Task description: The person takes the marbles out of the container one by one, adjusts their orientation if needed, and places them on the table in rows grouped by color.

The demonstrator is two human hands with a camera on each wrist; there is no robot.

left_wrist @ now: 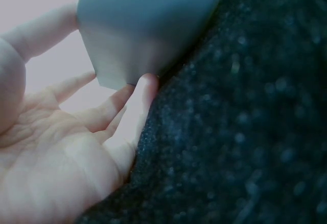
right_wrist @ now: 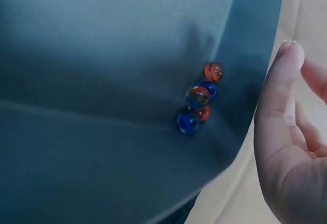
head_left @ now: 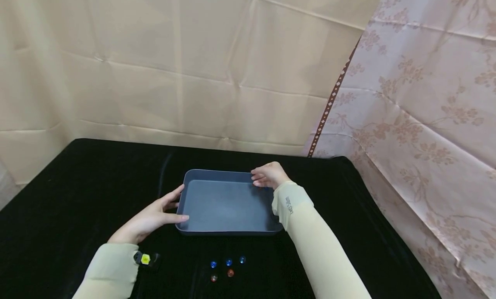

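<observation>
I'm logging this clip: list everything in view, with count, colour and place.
Black cloth: one, black, beneath the tray
Tray: one, grey-blue, on the cloth
Blue marbles: three, blue, on the cloth before the tray
Reddish marbles: two, red-orange tones, beside the blue ones
Marbles in the tray: five visible, two blue, two orange, one multicoloured, near its far right corner
Plain backdrop: one, cream, behind
Floral backdrop: one, pale pink, right
Wrist device: one, black with yellow patch, worn at the left
Sleeves: two, pale yellow, both arms
Left hand: one, bare, gripping the tray's left side
Right hand: one, bare, at the tray's far right corner
</observation>
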